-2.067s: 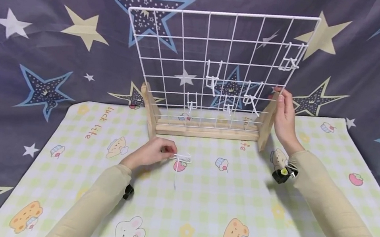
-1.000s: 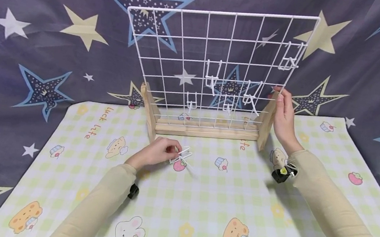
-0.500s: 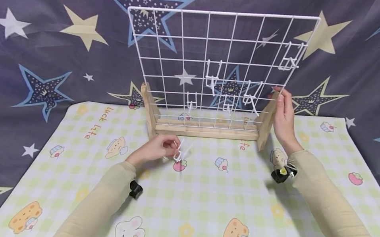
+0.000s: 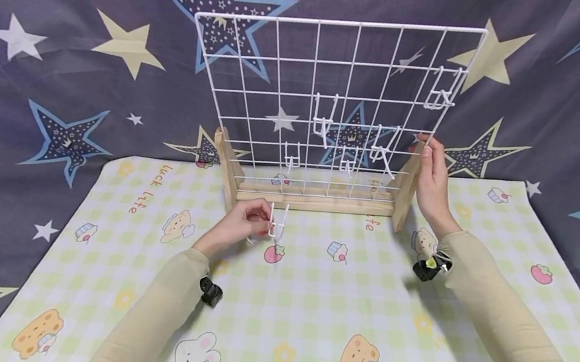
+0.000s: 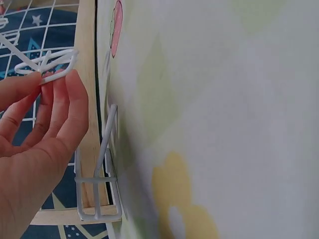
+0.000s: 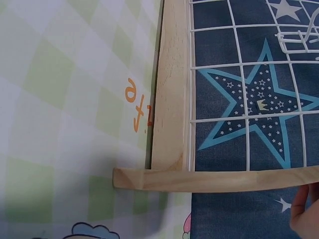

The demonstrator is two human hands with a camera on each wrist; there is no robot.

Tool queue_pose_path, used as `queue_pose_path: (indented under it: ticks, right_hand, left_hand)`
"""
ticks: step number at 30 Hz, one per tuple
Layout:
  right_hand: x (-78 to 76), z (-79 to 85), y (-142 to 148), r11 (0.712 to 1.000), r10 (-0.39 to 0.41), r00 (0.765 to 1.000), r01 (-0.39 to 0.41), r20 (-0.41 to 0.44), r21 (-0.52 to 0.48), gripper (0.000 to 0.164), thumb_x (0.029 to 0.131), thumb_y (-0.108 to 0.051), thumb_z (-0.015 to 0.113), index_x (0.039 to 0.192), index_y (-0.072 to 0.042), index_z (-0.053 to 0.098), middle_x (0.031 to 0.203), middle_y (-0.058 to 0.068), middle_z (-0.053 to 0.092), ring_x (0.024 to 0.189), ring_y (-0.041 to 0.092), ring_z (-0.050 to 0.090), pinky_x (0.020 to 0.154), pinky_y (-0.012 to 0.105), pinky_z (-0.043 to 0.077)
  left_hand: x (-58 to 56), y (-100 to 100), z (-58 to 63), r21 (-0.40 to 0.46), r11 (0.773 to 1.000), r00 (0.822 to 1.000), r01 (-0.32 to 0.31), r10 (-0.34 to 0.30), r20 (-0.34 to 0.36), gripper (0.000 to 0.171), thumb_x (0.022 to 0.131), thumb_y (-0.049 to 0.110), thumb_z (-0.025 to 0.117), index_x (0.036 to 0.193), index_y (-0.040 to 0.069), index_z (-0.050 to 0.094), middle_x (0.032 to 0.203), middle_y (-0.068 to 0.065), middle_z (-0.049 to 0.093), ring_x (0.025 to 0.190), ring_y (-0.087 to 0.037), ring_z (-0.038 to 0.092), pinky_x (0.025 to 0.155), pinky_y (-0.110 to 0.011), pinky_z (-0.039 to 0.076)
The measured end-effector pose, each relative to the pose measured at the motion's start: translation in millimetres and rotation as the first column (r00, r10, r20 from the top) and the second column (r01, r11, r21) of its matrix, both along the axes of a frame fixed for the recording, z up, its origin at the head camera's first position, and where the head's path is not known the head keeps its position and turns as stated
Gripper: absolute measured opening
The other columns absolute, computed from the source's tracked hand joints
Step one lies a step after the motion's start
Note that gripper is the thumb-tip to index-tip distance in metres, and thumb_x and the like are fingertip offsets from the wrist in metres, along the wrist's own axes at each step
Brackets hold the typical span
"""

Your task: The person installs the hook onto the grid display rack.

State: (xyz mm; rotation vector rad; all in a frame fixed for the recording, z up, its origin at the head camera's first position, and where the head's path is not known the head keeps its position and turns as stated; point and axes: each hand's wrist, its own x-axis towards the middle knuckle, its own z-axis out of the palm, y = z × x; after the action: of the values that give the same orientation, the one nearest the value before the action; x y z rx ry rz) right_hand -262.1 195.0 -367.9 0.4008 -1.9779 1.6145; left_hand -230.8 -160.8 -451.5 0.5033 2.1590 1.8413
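My left hand (image 4: 242,225) pinches a white wire hook (image 4: 277,228) between thumb and fingertips, in front of the rack's base. In the head view the hook's two prongs point up. A second white wire hook (image 5: 99,184) is on the tablecloth beneath that hand, mostly hidden by it in the head view. My right hand (image 4: 435,182) grips the wooden side post (image 4: 407,184) at the right of a white wire grid rack (image 4: 361,26). In the right wrist view only a few of its fingers (image 6: 301,211) show, at the post.
Several white wire hooks hang on the grid, one upper right (image 4: 441,94), one near the middle (image 4: 323,121) and others lower down. The rack's wooden crossbar (image 4: 315,199) rests on the checked tablecloth (image 4: 328,308). A star-patterned curtain (image 4: 82,43) hangs behind.
My left hand has turned the hook from lying sideways to prongs up and moved slightly up towards the rack. My right hand has stayed on the post.
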Motion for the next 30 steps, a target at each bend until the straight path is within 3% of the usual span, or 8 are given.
queue_pose_path:
  ticks: [7, 12, 16, 21, 30]
  right_hand:
    - [0.4, 0.8, 0, 1.000, -0.002, 1.000, 0.002, -0.012, 0.012, 0.032, 0.104, -0.003, 0.029, 0.126, 0.014, 0.044, 0.100, -0.006, 0.055, 0.101, 0.003, 0.050, 0.095, 0.034, 0.035]
    - [0.3, 0.6, 0, 1.000, 0.000, 1.000, 0.001, -0.022, 0.013, 0.032, 0.104, -0.003, 0.029, 0.126, 0.015, 0.044, 0.100, -0.005, 0.055, 0.101, 0.003, 0.050, 0.094, 0.032, 0.035]
    - [-0.3, -0.1, 0, 1.000, 0.003, 1.000, -0.003, -0.029, 0.011, 0.032, 0.104, -0.002, 0.029, 0.126, 0.015, 0.044, 0.100, -0.003, 0.055, 0.101, 0.003, 0.050, 0.094, 0.031, 0.035]
    - [-0.4, -0.5, 0, 1.000, 0.003, 1.000, -0.003, -0.029, 0.007, 0.032, 0.104, -0.002, 0.029, 0.126, 0.015, 0.044, 0.100, -0.002, 0.055, 0.100, 0.003, 0.050, 0.093, 0.030, 0.036]
    - [0.0, -1.5, 0, 1.000, 0.004, 1.000, -0.004, -0.028, 0.002, 0.032, 0.104, -0.002, 0.029, 0.126, 0.016, 0.043, 0.100, -0.004, 0.055, 0.100, 0.005, 0.051, 0.092, 0.030, 0.036]
  left_hand:
    - [0.3, 1, -0.8, 0.052, 0.998, 0.999, -0.028, 0.030, -0.041, 0.013, 0.081, -0.015, 0.060, 0.091, -0.007, 0.058, 0.085, -0.017, 0.063, 0.075, -0.021, 0.063, 0.070, -0.032, 0.056]
    - [-0.2, 2, 0.1, 0.102, 0.993, 0.997, -0.057, 0.062, -0.044, 0.011, 0.082, -0.014, 0.060, 0.092, -0.009, 0.059, 0.086, -0.014, 0.064, 0.075, -0.021, 0.065, 0.071, -0.033, 0.056]
    - [0.2, 3, 4.8, 0.063, 0.991, 0.993, -0.116, 0.117, -0.012, 0.014, 0.083, -0.015, 0.061, 0.096, -0.015, 0.057, 0.090, -0.016, 0.063, 0.074, -0.017, 0.065, 0.073, -0.034, 0.056]
    - [-0.1, 3, 13.4, -0.006, 0.989, 0.989, -0.146, 0.145, -0.032, 0.016, 0.082, -0.013, 0.063, 0.098, -0.014, 0.059, 0.090, -0.016, 0.064, 0.074, -0.018, 0.064, 0.074, -0.033, 0.055]
    - [-2.5, -4, 27.0, 0.008, 0.985, 0.983, -0.170, 0.170, -0.075, 0.014, 0.082, -0.015, 0.062, 0.096, -0.013, 0.061, 0.089, -0.024, 0.062, 0.077, -0.031, 0.065, 0.073, -0.034, 0.056]
